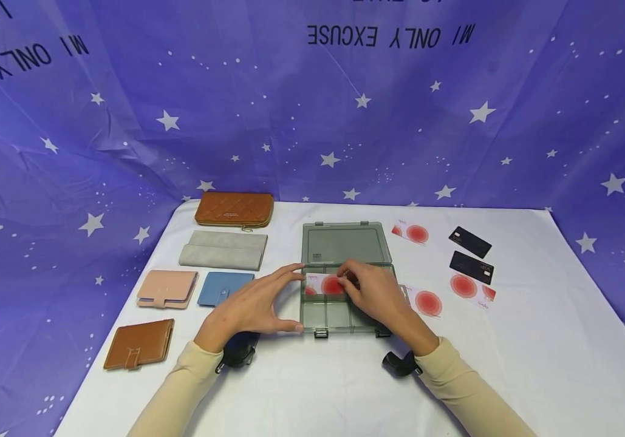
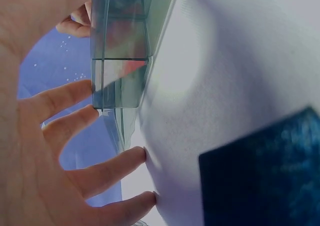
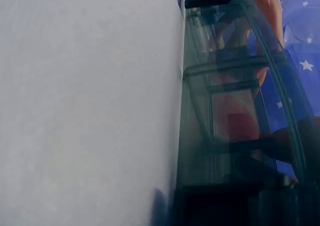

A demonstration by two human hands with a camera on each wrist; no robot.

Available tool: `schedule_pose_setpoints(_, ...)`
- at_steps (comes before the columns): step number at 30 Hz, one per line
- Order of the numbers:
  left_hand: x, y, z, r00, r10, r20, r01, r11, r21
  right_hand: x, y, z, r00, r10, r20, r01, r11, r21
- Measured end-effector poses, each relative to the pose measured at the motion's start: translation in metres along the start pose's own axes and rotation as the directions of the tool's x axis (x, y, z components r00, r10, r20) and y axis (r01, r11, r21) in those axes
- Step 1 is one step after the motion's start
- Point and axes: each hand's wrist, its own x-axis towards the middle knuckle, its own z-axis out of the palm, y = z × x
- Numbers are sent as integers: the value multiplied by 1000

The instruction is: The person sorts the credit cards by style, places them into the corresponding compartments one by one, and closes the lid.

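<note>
A clear green plastic divider box lies with its lid folded back. Pinched at its right end by my right hand, a white card with red circles lies flat over the box's left compartments. My left hand is spread at the box's left side, thumb by the front corner and fingertips near the back. In the left wrist view its fingers are mostly straight, two of them at the box wall. Through the see-through wall in the right wrist view, the card shows as a red patch.
On the left lie a brown zip wallet, a grey wallet, a pink one, a blue one and a brown strap wallet. To the right are black cards and more red-and-white cards.
</note>
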Motion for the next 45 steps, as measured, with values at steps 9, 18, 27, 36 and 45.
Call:
schedule_pose_setpoints(9,-1,0,1,1000,-7,1,7,1000,-3,-2,-10,7,991,74,109,-67,995,-74)
schedule_pose_setpoints(18,0,1,1,1000,-4,4,4,1000,-3,-6,-14,5,985,50,164,-31,993,-114)
schedule_pose_setpoints(27,0,3,2,1000,2,5,-2,1000,14,-13,9,-43,998,31,56,-28,998,-61)
schedule_pose_setpoints(36,-1,3,2,1000,13,-10,-13,999,41,-58,67,-87,995,100,23,-98,991,-91)
schedule_pose_setpoints(45,0,3,2,1000,15,-9,-15,999,39,-107,102,-92,985,147,90,-134,981,-139)
